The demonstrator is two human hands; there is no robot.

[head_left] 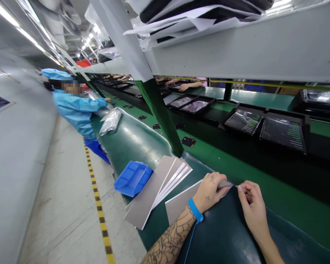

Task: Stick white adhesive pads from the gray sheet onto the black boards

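Observation:
My left hand (210,192) wears a blue wrist strap with a thin cord. Its thumb and fingers are closed on a grey sheet (226,184), whose corner points toward my right hand. Beneath the same wrist lies a grey board (181,200) with a white edge; whether it is one piece with the held sheet, I cannot tell. Close by that corner, my right hand (252,198) pinches thumb and forefinger together, with something too small to name at the tips. Left of my hands, a fanned stack of grey boards (151,196) rests beside a blue plastic bin (133,178).
A green post (162,117) rises beyond the boards, under a shelf beam (244,44). Black trays (283,134) with film-wrapped panels sit on the line behind. Small black parts (188,141) dot the green surface. A co-worker in blue (74,104) is at the far left.

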